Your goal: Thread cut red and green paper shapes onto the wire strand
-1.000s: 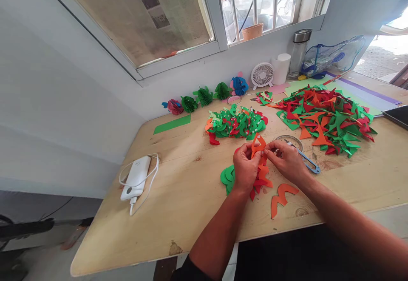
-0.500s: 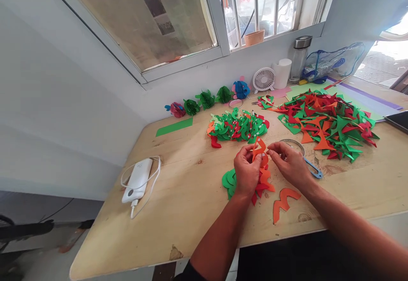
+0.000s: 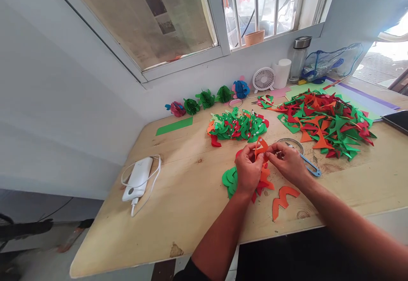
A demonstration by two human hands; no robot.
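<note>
Between the fingers of my left hand [image 3: 249, 168] is an orange paper cutout [image 3: 261, 145], held up above the table. My right hand [image 3: 287, 162] pinches at the right edge of the same cutout, its fingertips close together. Under and beside my left hand lie green paper cutouts [image 3: 229, 180] and red and orange ones [image 3: 264, 181], partly hidden by the hand. A wavy orange paper piece [image 3: 283, 201] lies flat near the table's front edge. Behind my right hand is a blue utility knife [image 3: 310, 166] beside a round clear ring [image 3: 295, 145].
A heap of green and red cutouts [image 3: 239, 126] lies beyond my hands, with a larger pile of paper scraps [image 3: 331, 123] to the right. A white power bank [image 3: 137, 179] with its cable sits left. Paper figures [image 3: 206, 99], a small fan [image 3: 264, 79] and a glass bottle [image 3: 299, 60] line the wall.
My right hand has moved slightly left, its fingertips now meeting the orange cutout. My left hand still holds the cutout in nearly the same place.
</note>
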